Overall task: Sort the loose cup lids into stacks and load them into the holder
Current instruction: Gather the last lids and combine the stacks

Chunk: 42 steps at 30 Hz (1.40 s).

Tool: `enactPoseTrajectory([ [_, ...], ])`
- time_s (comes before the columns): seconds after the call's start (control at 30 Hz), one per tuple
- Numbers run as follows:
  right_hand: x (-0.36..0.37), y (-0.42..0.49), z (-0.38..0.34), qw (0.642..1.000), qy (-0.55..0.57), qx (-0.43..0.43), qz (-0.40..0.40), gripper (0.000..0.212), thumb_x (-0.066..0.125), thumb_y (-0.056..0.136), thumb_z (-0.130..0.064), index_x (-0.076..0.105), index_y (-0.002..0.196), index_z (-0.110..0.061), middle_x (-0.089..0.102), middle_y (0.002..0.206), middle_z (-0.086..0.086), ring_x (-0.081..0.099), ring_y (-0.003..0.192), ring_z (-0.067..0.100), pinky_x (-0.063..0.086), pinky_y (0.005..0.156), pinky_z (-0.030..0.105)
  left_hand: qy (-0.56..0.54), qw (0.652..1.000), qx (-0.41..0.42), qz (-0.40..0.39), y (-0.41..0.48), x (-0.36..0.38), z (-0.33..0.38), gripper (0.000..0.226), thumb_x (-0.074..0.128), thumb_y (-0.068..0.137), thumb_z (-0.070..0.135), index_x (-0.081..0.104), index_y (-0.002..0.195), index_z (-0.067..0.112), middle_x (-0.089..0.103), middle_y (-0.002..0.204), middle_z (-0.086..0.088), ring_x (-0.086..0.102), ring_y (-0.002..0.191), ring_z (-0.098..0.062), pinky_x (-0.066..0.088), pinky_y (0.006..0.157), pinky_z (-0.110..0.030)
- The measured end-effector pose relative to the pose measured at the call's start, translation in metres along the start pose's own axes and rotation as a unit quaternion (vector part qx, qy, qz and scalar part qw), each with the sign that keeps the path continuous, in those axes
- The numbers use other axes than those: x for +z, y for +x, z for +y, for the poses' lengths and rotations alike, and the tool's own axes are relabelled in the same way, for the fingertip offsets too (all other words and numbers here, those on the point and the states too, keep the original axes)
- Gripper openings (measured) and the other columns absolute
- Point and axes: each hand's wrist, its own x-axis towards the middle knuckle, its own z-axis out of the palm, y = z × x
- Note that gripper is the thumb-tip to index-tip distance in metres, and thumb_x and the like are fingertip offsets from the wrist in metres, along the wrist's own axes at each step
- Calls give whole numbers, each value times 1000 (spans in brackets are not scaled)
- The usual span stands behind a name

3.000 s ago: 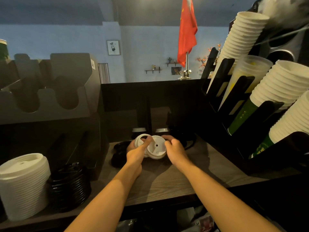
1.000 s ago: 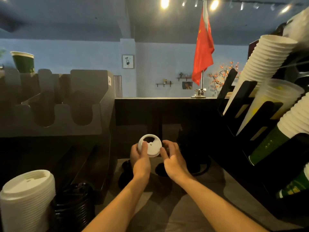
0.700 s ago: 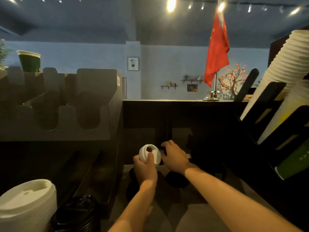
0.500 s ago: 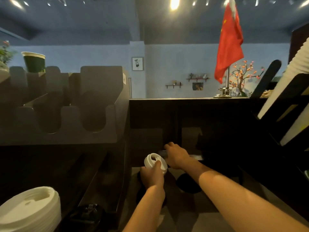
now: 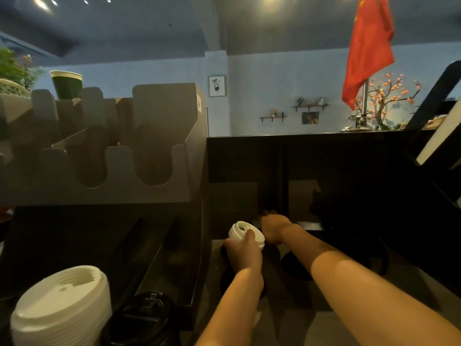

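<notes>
a short stack of white lids (image 5: 245, 232) is held above the counter (image 5: 326, 328), upright, its sip-hole top facing up, just right of the holder's side wall. the left hand (image 5: 243, 253) grips it from below and behind, fingers curled round the stack and the thumb against the rim.

just beside it, the right hand (image 5: 274, 227) reaches forward into the dark back of the counter. its fingers vanish in shadow, so i cannot tell whether they are loose or closed on anything.

under both wrists lie dark round shapes (image 5: 296, 268) on the counter, too dim to name for sure.

to the left stands the grey lid holder (image 5: 112, 171), its upper tier cut with deep u-shaped slots whose insides are in shade. in front of its dark lower tier, at the near left, a tall stack of white lids (image 5: 62, 308) sits touching a stack of black lids (image 5: 142, 320); whether they rest in a compartment i cannot tell.

a green cup (image 5: 66, 84) stands behind the holder's top. at the far right a black cup rack (image 5: 434, 101) holds a white cup edge (image 5: 439, 141). a red flag (image 5: 369, 46) hangs beyond.
</notes>
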Motion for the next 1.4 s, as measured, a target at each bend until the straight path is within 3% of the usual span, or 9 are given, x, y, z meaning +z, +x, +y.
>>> enactPoseTrajectory([
  [0.17,2,-23,4,1000,-12,-6,16,59,55,99,-29,31,152,-18,31,154,18,30,141,39,32,113,49,18,1000,-4,-5,-2,0,0,54,66,97,18,45,145,2,55,142,-20,55,127,-38,47,100,-44],
  [0.3,4,-47,-1,999,28,-21,3,62,59,96,-35,31,149,-19,41,150,13,37,137,38,37,109,52,29,1000,-7,-7,-5,-4,4,51,63,99,22,45,143,3,57,140,-21,57,125,-38,48,98,-44],
  [0.53,-6,-103,1,999,40,-36,4,37,56,97,-42,58,125,-18,64,126,9,61,113,28,49,97,41,116,992,9,-43,-23,-13,12,45,57,101,29,55,138,4,61,135,-19,59,122,-37,46,94,-41],
  [0.63,-14,-126,1,998,55,-25,3,39,58,94,-49,62,123,-23,68,121,4,63,108,24,50,97,41,124,991,-8,-51,-33,-18,18,44,55,101,35,59,134,7,64,130,-17,61,116,-37,48,93,-42],
  [0.73,-18,-150,8,993,108,-4,45,36,58,92,-54,66,117,-29,69,114,0,63,102,22,52,93,41,95,993,-33,-63,-38,-18,16,46,61,95,40,64,130,10,69,121,-14,66,109,-34,53,98,-45],
  [0.87,-11,-174,21,985,133,58,92,32,63,92,-47,67,117,-28,66,113,2,61,99,22,52,84,34,31,992,-63,-102,-42,-16,14,37,66,93,28,65,124,7,72,105,-13,70,99,-31,58,93,-45],
  [1.03,11,-185,30,964,169,142,150,46,66,94,-39,59,135,-21,58,135,5,56,121,25,46,99,34,25,990,-54,-129,-42,-16,8,46,64,97,25,54,141,12,66,126,-14,65,111,-30,56,91,-40],
  [1.2,29,-189,34,922,194,124,311,44,77,85,-32,65,126,-20,57,129,2,56,116,20,44,95,27,43,986,-46,-157,-35,-14,2,53,65,98,24,46,146,15,62,131,-14,61,118,-31,52,96,-41],
  [1.4,28,-199,37,895,221,93,377,38,81,82,-27,68,115,-15,58,122,2,53,118,21,45,98,32,23,986,-42,-160,-31,-11,1,53,65,98,21,45,146,11,61,132,-15,60,119,-30,50,95,-38],
])
